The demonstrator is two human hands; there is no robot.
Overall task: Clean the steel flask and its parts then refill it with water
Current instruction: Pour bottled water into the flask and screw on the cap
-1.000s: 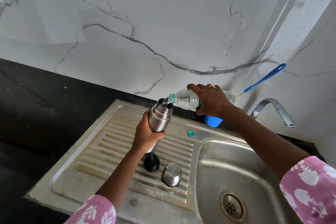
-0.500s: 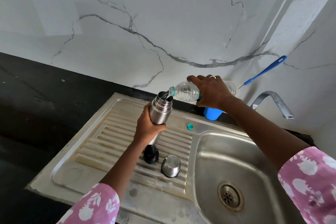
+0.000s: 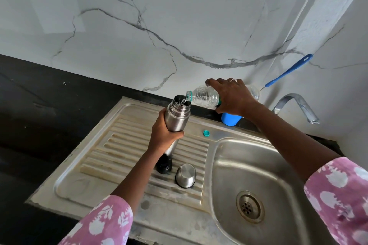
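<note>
Head view: the left hand has its fingers wrapped tight around the middle of the tall cylindrical brushed-steel flask, which stands open-mouthed and slightly tilted on the ribbed steel draining board. The right hand clasps the clear ribbed plastic water bottle around its body, fingers curled over the top, and holds it nearly level. The bottle's mouth sits just above the flask's rim, and water runs from it into the flask.

Below the left fingers, touching the foot of the flask, lies the round black plastic stopper. Just beside it stands the small steel cup lid, upside down on the ribs. Between the two hands, on the flat rim of the sink, rests a small teal bottle cap. Under the right wrist stands a blue plastic tumbler, and beyond the right fingers a blue-handled brush leans on the marble wall. The curved steel tap is further right, over the steel basin.
</note>
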